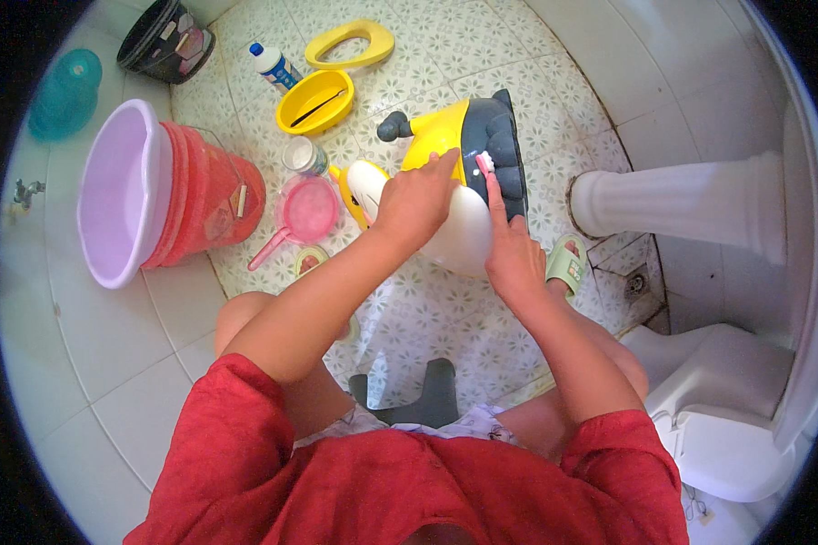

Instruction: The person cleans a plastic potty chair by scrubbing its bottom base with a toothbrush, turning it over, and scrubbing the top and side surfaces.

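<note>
Holding a pink brush (483,164) against the dark grey base of a yellow, white and grey animal-shaped child's potty (459,218). Head view, the only one.

Potty: on the patterned tile floor (554,104), upper centre of frame, tipped on its side. Long axis roughly across the frame; grey base to the right, yellow face to the left, partly behind the left forearm.

Right hand (511,250): fingers closed round the brush, index laid along it toward the head. Most of the handle hidden. Brush points up and slightly left, its long axis in line with the index; white bristles at the upper end.

Left hand (413,204): laid over the potty's yellow and white side, fingers bent, pointing up and right. Undersides hidden; cannot tell how firm the hold.

Progress: judged under way, brush at the base. No lather or dirt plain enough to sort brushed patches from unbrushed; what is left, cannot say. Yellow oval ring (380,44) lies apart, top of frame; below it, a yellow bowl (311,94) with a thin black tool (318,109) inside. Pink dipper (309,209) left of the potty, handle to lower left.
</note>
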### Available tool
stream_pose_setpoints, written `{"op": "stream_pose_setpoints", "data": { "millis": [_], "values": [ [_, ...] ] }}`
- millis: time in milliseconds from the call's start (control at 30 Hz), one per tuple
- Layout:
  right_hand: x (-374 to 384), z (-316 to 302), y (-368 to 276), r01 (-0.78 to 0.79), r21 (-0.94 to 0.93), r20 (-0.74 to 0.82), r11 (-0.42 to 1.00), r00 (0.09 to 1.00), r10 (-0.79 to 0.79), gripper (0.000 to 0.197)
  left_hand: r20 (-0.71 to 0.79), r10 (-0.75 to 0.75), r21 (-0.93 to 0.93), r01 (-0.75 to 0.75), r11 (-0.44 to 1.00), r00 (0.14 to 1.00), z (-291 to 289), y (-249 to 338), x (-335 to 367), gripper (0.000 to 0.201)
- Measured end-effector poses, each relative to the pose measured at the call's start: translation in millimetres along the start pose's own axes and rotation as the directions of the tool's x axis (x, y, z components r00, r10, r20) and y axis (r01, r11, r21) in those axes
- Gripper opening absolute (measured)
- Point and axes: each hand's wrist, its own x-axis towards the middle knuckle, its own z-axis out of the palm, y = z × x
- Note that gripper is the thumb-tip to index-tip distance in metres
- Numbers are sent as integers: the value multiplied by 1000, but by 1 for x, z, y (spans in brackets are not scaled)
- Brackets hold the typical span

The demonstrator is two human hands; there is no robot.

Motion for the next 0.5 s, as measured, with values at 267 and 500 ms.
{"op": "stream_pose_setpoints", "data": {
  "millis": [267,500],
  "values": [
    [9,-5,18,63,-43,-60,997,996,-66,87,-386,172,179,-109,978,906,19,-54,30,63],
    [10,-11,27,162,203,-208,966,971,-120,78,-217,58,-109,-84,990,974,25,-60,32,59]
  ]
}}
